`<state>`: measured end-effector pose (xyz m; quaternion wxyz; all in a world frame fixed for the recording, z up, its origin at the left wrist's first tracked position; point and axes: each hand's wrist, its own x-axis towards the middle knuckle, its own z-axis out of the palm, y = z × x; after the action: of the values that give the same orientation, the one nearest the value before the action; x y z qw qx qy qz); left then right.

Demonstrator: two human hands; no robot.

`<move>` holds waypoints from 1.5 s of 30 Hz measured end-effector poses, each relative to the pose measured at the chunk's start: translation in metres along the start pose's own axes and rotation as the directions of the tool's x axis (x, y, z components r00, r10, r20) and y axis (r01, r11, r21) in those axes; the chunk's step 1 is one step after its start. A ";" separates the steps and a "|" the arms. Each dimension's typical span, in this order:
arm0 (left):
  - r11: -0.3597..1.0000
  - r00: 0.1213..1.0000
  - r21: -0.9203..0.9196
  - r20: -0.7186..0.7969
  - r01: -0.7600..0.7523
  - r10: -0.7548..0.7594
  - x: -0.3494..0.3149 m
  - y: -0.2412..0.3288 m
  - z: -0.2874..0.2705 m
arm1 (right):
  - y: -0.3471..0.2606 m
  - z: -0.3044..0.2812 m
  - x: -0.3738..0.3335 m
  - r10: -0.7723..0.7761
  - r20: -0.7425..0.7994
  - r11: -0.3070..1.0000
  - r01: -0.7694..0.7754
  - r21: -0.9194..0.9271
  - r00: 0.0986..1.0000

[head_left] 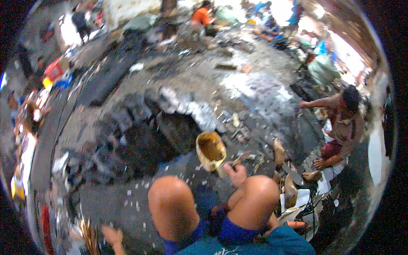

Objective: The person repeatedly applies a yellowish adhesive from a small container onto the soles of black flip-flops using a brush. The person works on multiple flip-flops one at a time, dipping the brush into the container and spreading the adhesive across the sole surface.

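Observation:
My right hand [236, 174] is closed on the short handle of a pale yellow, worn dipper-like cup [204, 158]. Brown shows inside its round mouth, and I cannot tell if that is liquid or stain. The cup is held out beyond my bent knees, at the near edge of a dark hollow [170, 138]. Down at the lower left, my left hand [112, 235] is held out with its fingers apart and nothing in it. Beside it stands a bundle of thin brown sticks [89, 236], blurred.
Dark lumps and a pale, ashy ridge [187, 104] rim the hollow. To the right another person [342, 119] sits low, near scattered papers [301, 199] and an orange-handled object [295, 224]. Further people [202, 17] sit at the back among rubble and sacks [321, 69].

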<state>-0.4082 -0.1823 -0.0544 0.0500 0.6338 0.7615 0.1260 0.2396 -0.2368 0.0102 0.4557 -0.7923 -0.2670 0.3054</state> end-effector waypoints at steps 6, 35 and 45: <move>0.982 0.995 -0.186 0.094 -0.018 0.036 0.012 0.138 0.011 | -0.016 0.005 -0.003 -0.129 -0.008 0.966 0.127 0.224 0.992; 0.797 0.726 -0.334 0.336 -0.503 0.600 -0.031 0.238 0.061 | -0.059 -0.032 0.083 -0.216 0.456 0.632 0.480 -0.609 0.863; 0.151 0.747 -0.848 0.520 0.507 0.414 0.062 0.340 0.038 | -0.164 0.042 0.060 -0.180 0.579 0.742 -0.277 0.611 0.795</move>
<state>-0.0875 -0.0606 0.0009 0.7200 0.4108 0.4331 0.3539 0.2257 -0.0984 0.1239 0.5899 -0.4417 -0.2479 0.6288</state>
